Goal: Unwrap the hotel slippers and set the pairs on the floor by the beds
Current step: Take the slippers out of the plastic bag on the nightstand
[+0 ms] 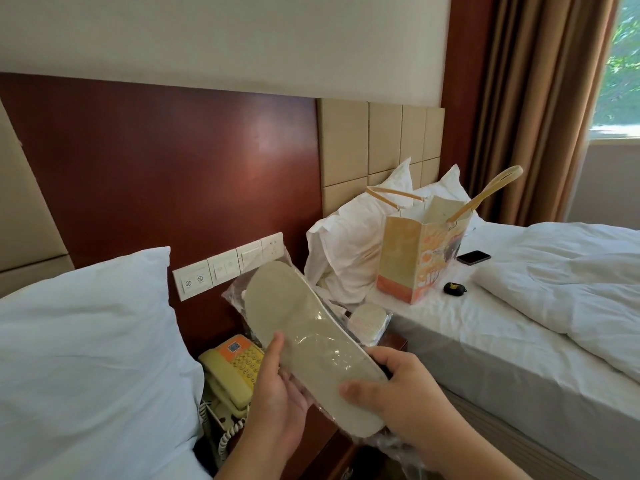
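A pair of pale beige hotel slippers [304,327] in clear plastic wrap is held up in front of me, sole side facing the camera, toe end pointing up and left. My left hand [277,393] holds it from the left side, thumb on the sole. My right hand [391,386] grips the heel end, thumb across the sole. A second wrapped slipper pack [369,323] lies on the nightstand behind, partly hidden.
A yellow telephone [232,368] sits on the nightstand between two beds. The right bed [519,327] carries a paper gift bag [419,258], a phone [473,256], a small black case [454,288] and a duvet. A white pillow [90,341] lies on the left bed.
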Action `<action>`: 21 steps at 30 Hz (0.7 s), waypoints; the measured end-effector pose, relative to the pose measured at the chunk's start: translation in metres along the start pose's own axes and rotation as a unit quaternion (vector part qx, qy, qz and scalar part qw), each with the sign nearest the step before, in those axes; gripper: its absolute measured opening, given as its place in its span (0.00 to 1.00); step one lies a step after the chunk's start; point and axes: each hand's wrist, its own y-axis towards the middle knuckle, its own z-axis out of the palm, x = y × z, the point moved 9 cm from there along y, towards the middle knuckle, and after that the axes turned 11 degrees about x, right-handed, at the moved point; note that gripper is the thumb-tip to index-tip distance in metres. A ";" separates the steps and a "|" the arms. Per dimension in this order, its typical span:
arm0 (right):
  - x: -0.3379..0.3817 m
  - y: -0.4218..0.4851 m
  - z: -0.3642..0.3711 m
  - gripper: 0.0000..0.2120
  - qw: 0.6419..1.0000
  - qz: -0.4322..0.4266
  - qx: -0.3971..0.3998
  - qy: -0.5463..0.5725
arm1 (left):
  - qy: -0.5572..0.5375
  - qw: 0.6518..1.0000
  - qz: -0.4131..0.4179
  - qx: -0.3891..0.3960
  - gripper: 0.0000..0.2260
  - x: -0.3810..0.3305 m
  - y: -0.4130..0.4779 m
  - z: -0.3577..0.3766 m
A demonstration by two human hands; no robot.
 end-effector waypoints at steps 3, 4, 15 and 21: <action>-0.001 -0.002 -0.005 0.14 0.999 0.022 0.032 -0.032 | -0.030 0.999 -0.002 -0.027 0.26 -0.011 0.004 -0.014; -0.002 -0.003 -0.006 0.14 0.998 0.029 0.042 -0.041 | -0.036 0.999 -0.007 -0.041 0.26 -0.014 0.004 -0.018; 0.006 -0.005 -0.018 0.14 0.991 0.063 0.062 -0.098 | -0.040 0.991 0.005 -0.129 0.25 -0.027 0.002 -0.040; 0.014 0.002 -0.014 0.17 0.967 0.089 0.107 -0.215 | -0.022 0.994 -0.008 -0.102 0.24 -0.006 -0.001 -0.027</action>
